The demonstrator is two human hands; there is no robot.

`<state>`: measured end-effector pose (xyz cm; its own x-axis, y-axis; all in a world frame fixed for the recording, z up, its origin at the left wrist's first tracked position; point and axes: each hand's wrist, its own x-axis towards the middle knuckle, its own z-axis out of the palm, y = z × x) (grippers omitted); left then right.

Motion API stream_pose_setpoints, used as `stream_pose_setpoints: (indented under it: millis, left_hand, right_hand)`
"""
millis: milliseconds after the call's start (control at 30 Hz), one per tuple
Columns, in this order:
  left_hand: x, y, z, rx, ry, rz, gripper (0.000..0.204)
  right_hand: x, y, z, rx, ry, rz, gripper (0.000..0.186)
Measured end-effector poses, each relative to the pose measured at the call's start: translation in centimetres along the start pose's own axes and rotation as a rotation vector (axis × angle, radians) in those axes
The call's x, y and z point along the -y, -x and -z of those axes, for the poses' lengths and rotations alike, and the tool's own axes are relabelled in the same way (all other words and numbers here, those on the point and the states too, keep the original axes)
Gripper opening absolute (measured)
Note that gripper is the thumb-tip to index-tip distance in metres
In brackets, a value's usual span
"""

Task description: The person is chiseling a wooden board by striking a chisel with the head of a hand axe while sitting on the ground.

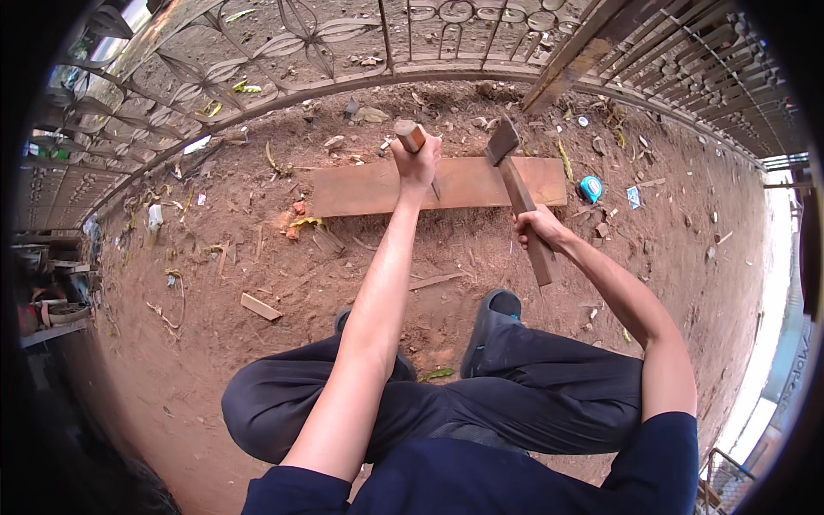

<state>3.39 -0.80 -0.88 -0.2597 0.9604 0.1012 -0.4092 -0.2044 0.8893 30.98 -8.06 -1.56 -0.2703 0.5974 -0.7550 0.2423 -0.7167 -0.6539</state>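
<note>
A flat reddish-brown wooden board (356,189) lies crosswise on the dirt in front of me. My left hand (418,167) is closed around a chisel (408,135) with a wooden handle, held upright over the middle of the board. Its thin blade points down to the board's surface; whether the tip bites into the wood I cannot tell. On the right, my right hand (542,228) grips the wooden handle of a hammer (518,184). The hammer's dark metal head is raised over the board's right part, apart from the chisel.
A blue tape measure (590,189) lies just right of the board. Beyond it runs an ornate metal gate (309,86) with a rusty post (571,56). Offcuts such as a small wood piece (261,306), leaves and litter dot the dirt. My sandalled foot (493,322) is near the board.
</note>
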Motion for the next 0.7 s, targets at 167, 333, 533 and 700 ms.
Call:
stream_pose_setpoints:
  millis: [167, 333, 533, 700]
  left_hand:
    - [1.8, -0.6, -1.1, 0.012, -0.280, -0.068, 0.025]
    - [1.7, -0.5, -1.5, -0.005, -0.523, -0.220, 0.020]
    - [1.8, -0.3, -2.3, 0.011, -0.453, -0.198, 0.020]
    - [1.3, -0.2, -1.6, -0.007, -0.454, -0.175, 0.019]
  right_hand:
    - [8.8, 4.0, -2.1, 0.050, -0.241, 0.097, 0.023]
    - [19.2, 11.7, -5.7, 0.047, -0.040, 0.194, 0.023]
    - [24.7, 19.4, -9.1, -0.024, 0.197, 0.598, 0.022]
    - [22.6, 18.9, -10.4, 0.010, 0.157, 0.549, 0.021]
